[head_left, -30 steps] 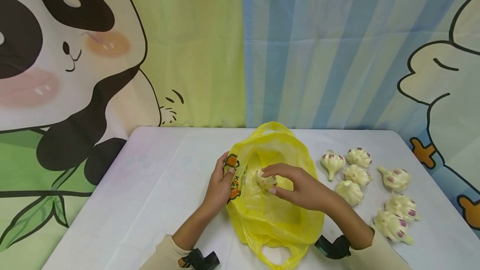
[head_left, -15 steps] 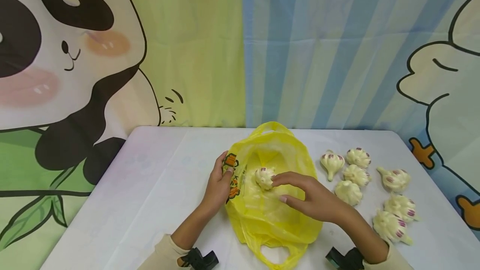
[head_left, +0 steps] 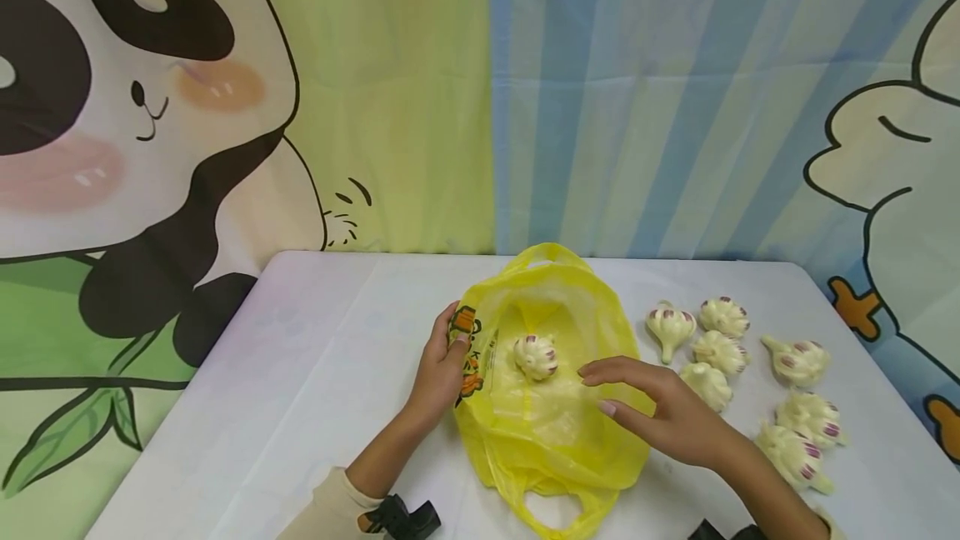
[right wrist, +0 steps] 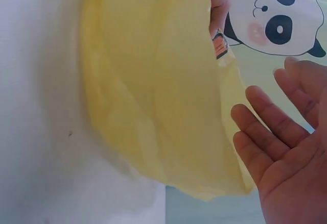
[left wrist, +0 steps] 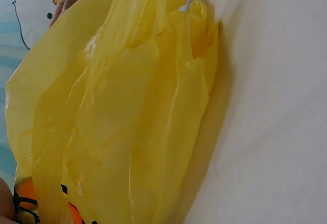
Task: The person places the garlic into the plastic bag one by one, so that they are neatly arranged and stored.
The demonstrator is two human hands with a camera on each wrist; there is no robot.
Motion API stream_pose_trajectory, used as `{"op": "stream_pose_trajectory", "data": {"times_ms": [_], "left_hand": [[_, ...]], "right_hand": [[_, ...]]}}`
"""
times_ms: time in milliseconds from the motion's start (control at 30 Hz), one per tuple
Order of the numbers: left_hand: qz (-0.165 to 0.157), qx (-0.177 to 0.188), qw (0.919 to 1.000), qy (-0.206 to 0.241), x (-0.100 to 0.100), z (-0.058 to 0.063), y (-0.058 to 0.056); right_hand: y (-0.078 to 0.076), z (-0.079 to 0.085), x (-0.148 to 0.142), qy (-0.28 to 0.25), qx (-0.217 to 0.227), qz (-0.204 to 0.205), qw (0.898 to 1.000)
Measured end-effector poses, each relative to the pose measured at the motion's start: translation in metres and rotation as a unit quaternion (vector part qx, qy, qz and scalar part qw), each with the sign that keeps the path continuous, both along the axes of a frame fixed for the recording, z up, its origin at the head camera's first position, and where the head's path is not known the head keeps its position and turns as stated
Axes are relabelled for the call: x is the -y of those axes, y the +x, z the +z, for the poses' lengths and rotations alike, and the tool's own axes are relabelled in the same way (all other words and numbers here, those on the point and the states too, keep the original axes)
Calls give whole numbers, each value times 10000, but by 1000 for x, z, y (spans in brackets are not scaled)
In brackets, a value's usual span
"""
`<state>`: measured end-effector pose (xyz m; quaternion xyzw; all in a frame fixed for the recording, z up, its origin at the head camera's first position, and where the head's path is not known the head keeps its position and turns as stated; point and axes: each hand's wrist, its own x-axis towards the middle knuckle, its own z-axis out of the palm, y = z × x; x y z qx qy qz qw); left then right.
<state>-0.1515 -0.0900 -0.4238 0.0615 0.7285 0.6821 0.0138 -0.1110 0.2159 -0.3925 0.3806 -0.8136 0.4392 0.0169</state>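
A yellow plastic bag [head_left: 555,432] stands mouth-up in the middle of the table in the head view. One garlic bulb [head_left: 536,357], white with purple patches, lies inside it. My left hand [head_left: 440,365] grips the bag's left rim, thumb on the inner side over the printed orange pattern. My right hand [head_left: 660,407] hovers over the bag's right rim, holding nothing, its fingers loosely spread. In the right wrist view the fingers [right wrist: 265,127] of that hand are apart beside the bag wall [right wrist: 158,91]. The left wrist view is mostly filled by the bag's side [left wrist: 112,122].
Right of the bag, several garlic bulbs [head_left: 722,352] lie in a cluster on the white table [head_left: 322,365]. Farther right is another row of bulbs [head_left: 810,417]. Behind the table hangs a printed curtain [head_left: 390,107] with a panda.
My right hand has let go of the garlic bulb inside the bag and drawn back to the right, its fingers opening. My left hand has kept its grip on the rim.
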Motion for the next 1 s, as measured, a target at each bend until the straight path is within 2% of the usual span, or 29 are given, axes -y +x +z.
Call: {"op": "stream_pose_trajectory", "data": {"times_ms": [133,367,700,767,900,1000], "left_hand": [[53,14,10000,-9,0,1,0],[69,26,10000,-7,0,4,1],[109,62,9999,-55,-1,3,1],[116,83,9999,-34,-1,3,2],[143,135,9998,-21,-2,3,1],[137,120,9998,-27,-2,3,1]], "right_hand": [[7,-4,-4,-294,-38,45,9996],[24,-17,-13,-824,-603,90,9947],[47,-33,-37,-1193,-355,-257,9919],[51,-32,-41,-1123,-276,-449,9923],[60,-26,-49,-590,-26,-1075,9924],[65,-21,-58,-252,243,-1621,9862]]}}
